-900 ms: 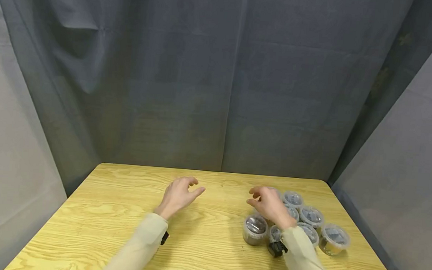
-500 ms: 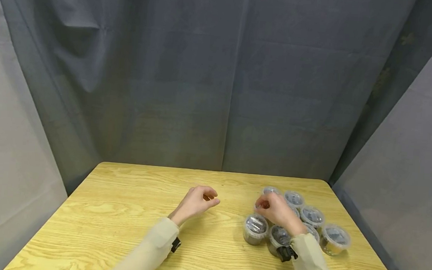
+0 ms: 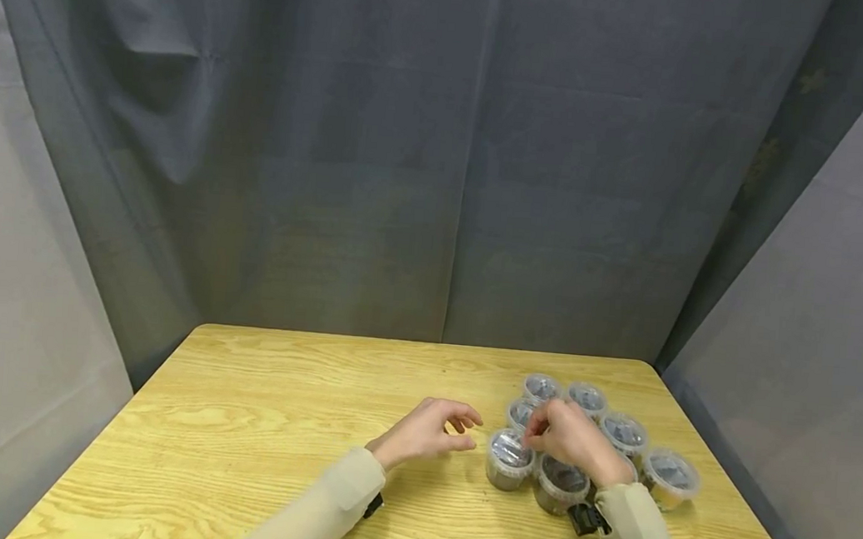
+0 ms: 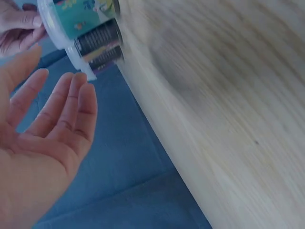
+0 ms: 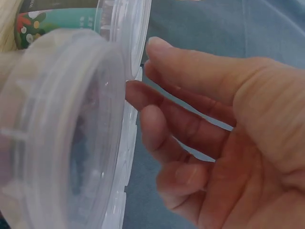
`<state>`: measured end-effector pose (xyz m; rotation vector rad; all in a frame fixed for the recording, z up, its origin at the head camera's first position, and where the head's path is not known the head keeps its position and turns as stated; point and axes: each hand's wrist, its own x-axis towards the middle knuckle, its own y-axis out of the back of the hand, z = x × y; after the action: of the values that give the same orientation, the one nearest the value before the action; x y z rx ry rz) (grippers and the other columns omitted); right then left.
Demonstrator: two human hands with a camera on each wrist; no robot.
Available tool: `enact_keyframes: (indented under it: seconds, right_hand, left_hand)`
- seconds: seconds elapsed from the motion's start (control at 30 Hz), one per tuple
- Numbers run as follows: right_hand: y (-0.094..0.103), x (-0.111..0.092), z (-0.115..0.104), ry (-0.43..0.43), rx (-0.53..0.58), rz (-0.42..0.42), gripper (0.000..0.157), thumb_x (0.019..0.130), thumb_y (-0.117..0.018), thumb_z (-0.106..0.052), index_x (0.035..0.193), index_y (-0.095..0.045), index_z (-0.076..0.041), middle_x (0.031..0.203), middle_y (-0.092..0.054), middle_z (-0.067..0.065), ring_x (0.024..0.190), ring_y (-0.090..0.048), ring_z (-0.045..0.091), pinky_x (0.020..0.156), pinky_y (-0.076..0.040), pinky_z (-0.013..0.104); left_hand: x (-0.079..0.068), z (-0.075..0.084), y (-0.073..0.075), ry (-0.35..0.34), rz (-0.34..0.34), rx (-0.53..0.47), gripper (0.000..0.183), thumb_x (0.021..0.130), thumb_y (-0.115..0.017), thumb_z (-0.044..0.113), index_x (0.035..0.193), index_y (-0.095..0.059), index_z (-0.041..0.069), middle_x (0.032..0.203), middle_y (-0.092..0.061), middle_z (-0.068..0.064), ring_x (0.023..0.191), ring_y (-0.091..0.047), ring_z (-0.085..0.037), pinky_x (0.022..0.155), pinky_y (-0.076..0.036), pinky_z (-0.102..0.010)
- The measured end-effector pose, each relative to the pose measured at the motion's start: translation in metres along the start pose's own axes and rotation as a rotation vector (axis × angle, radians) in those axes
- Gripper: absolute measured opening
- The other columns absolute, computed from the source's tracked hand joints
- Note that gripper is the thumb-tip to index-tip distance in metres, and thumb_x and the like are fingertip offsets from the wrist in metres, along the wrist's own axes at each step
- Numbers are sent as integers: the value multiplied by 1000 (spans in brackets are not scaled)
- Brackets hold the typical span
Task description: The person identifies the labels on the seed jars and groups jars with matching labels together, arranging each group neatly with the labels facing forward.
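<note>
Round clear plastic tubs with lids stand in a cluster at the table's right. My left hand (image 3: 428, 430) reaches toward the front-left tub (image 3: 506, 475), fingers parted and slightly bent, a small gap from its side. Nothing lies in its palm in the left wrist view. Above the cluster is my right hand (image 3: 572, 434), just behind the front-middle tub (image 3: 561, 489) and hiding part of the tubs beneath. In the right wrist view its loosely bent fingers (image 5: 195, 126) are close to the lids, with nothing between thumb and fingers. A green printed label (image 4: 83, 21) wraps one tub.
The wooden table (image 3: 240, 431) spreads to the left of the tubs. Another tub (image 3: 670, 478) stands at the cluster's right end. Dark curtains (image 3: 363, 173) hang behind the table, with lighter cloth (image 3: 808, 371) along the right side.
My left hand has moved right and toward me, nearing the front-left tub. The right hand has shifted right and toward me over the cluster, uncovering the back-left tubs. The tubs stay in place.
</note>
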<state>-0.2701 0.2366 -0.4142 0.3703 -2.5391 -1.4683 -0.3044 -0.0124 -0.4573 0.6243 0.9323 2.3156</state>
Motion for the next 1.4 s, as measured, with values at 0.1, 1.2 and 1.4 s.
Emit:
enact_keyframes:
  seconds: [0.1, 1.2, 1.4]
  right_hand:
    - [0, -1, -2, -6, -11, -22, 10, 81, -79, -13, 74, -75, -18, 71, -68, -5, 61, -59, 11, 54, -47, 28]
    - [-26, -22, -1, 89, -130, 81, 28, 68, -89, -24, 71, -61, -25, 74, -60, -9, 59, -46, 4, 51, -39, 22]
    - [-27, -22, 3, 150, -123, 105, 26, 71, -87, -29, 71, -61, -28, 73, -60, -16, 58, -47, -1, 53, -40, 20]
  left_hand:
    - [3, 4, -4, -38, -20, 30, 31, 89, -74, 21, 118, -70, 13, 116, -71, 0, 98, -67, -14, 78, -55, -18]
    - [12, 11, -37, 118, -91, -27, 42, 80, -81, 19, 118, -68, 10, 108, -75, 0, 91, -68, -1, 79, -54, -13]
    - [9, 9, -32, 128, -69, -108, 43, 79, -82, 20, 118, -68, 9, 106, -74, -1, 90, -68, -4, 79, -54, -16]
